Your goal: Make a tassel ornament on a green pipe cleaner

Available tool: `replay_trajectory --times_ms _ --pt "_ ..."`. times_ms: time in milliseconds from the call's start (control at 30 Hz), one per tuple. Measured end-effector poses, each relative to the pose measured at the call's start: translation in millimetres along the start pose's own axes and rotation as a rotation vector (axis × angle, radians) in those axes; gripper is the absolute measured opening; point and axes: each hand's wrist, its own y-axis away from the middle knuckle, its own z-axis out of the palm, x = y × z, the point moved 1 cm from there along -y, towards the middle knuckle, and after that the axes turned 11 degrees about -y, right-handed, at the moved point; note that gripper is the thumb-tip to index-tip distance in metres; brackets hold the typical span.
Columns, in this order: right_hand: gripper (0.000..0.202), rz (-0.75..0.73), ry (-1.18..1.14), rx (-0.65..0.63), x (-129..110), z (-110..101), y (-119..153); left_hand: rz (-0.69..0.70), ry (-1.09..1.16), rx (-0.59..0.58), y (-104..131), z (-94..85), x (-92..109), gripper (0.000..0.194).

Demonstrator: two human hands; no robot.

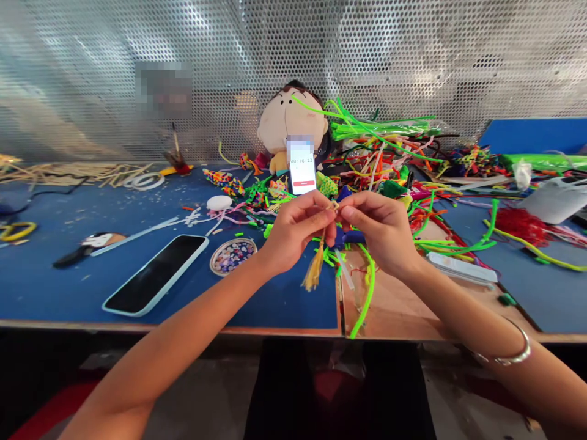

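A golden tassel [314, 269] hangs below my left hand [300, 229], its strands loose and pointing down. The thumb and fingers of that hand are pinched on the tassel's top cord. My right hand [378, 229] pinches at the same small yellowish loop of cord [336, 206], fingertips close to those of my left. Both hands are held above the table's middle. Just behind and below them is a blue tool [353, 237], partly hidden, with a clear stick [345, 269] at its front. A bright green chenille stem [367, 299] lies under my right hand.
A dark-screened phone [158, 275] and a round dish of beads [233, 255] lie at left. A plush doll [293, 116] stands behind an upright phone [302, 168] showing a timer. Tangled colourful stems [385, 153] fill the back right. Yellow-handled scissors [18, 231] lie far left.
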Motion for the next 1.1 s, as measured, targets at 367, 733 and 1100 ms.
replay_trajectory --times_ms 367,733,1100 --pt "0.016 -0.04 -0.009 -0.011 -4.6 4.4 4.9 -0.003 -0.01 -0.018 -2.6 8.0 6.0 0.024" --pt "0.008 -0.111 0.146 -0.022 -11.2 -1.2 3.0 0.053 -0.356 -0.017 -0.7 -1.8 7.5 0.021" --pt "0.005 -0.188 0.387 -0.102 -14.0 1.7 5.7 0.224 -0.68 0.079 15.0 -6.2 15.0 0.015"
